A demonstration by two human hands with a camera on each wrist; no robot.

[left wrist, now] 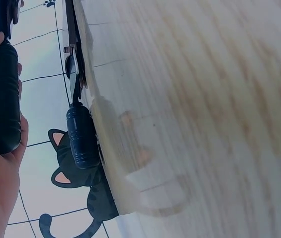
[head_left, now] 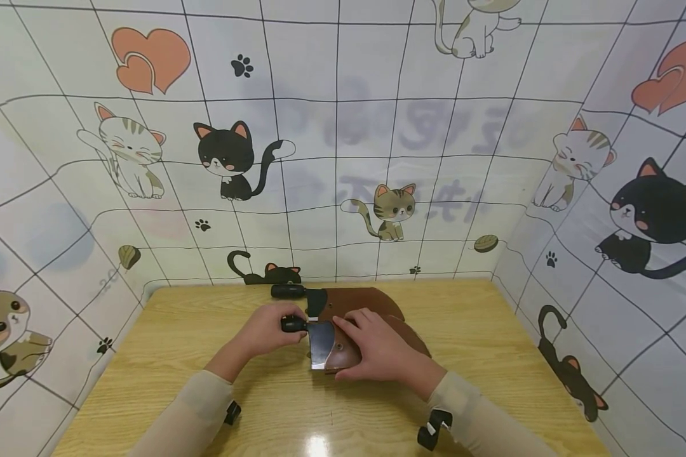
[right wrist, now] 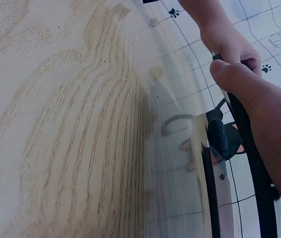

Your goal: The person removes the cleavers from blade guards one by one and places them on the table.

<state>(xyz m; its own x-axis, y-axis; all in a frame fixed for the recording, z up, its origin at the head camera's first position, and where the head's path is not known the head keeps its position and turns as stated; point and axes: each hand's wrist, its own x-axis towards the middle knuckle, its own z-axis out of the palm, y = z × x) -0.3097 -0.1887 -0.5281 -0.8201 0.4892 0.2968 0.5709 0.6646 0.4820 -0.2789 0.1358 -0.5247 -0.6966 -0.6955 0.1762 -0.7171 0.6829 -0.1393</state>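
In the head view, my left hand (head_left: 265,331) grips the black handle (head_left: 293,324) of a broad knife. Part of its shiny blade (head_left: 321,343) shows between the handle and a brown leather sheath (head_left: 343,357). My right hand (head_left: 384,348) holds that sheath, thumb on the near side and fingers over the top. Behind lies a second sheathed knife, its black handle (head_left: 288,291) pointing left and its brown sheath (head_left: 366,301) partly hidden. The left wrist view shows the held handle (left wrist: 4,99) raised off the table. In the right wrist view, the sheath's dark edge (right wrist: 253,158) runs under my right hand (right wrist: 274,124).
The wooden table (head_left: 206,317) has a glossy top. A white cloth wall (head_left: 320,241) with cat prints stands along its back, with side walls left and right. Dark straps with small devices (head_left: 434,428) sit at both wrists.
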